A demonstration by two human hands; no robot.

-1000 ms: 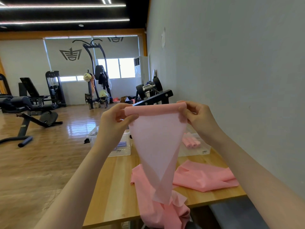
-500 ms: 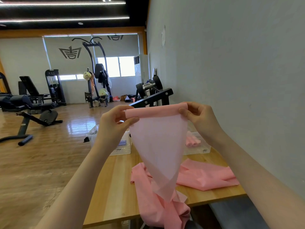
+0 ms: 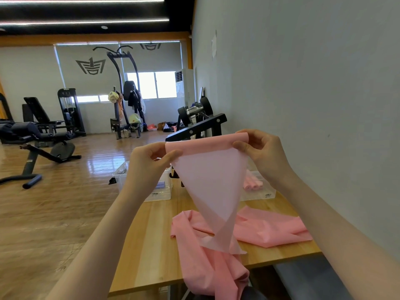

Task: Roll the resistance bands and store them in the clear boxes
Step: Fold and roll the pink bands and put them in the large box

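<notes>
Pink resistance band (image 3: 211, 182): thin, translucent; top edge rolled a few turns, held level in the air; sheet hangs narrowing to the table's near edge.
Second pink band (image 3: 268, 230): crumpled flat, near right.
Left clear box (image 3: 160, 191): holds a purple roll.
Right clear box (image 3: 263, 192): holds pink rolls (image 3: 252, 184).

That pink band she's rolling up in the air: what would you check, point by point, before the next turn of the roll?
1. Left hand pinches the rolled top edge of the pink band: ok.
2. Right hand pinches the other end: ok.
3. Roll level and even: not ok, right end sits higher.
4. Tail hangs straight: not ok, it twists near the wooden table.
5. Right clear box has room beside the pink rolls: cannot tell.
</notes>
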